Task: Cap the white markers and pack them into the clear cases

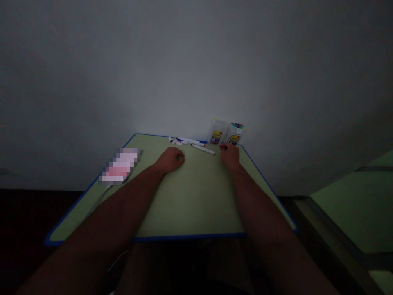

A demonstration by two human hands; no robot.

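My left hand (172, 159) rests on the pale green tabletop, its fingers loosely curled and nothing visible in them. Just beyond it, near the wall, lie several white markers, one with its tip end toward the left (203, 149) and another farther back (188, 140). Small white pieces (174, 141), too small to make out, lie at their left end. My right hand (230, 156) is at the far right of the table with fingers bent inward; whether they hold anything is hidden. Right behind it stands a clear case of colored markers (236, 130), beside a clear case that looks empty (217, 130).
The table (196, 200) has a blue edge and stands against a grey wall (196, 69). At the left lies a blurred-out phone-like device (120, 166) with a white cable (97, 200) running toward me. A green panel (359, 205) is at the far right.
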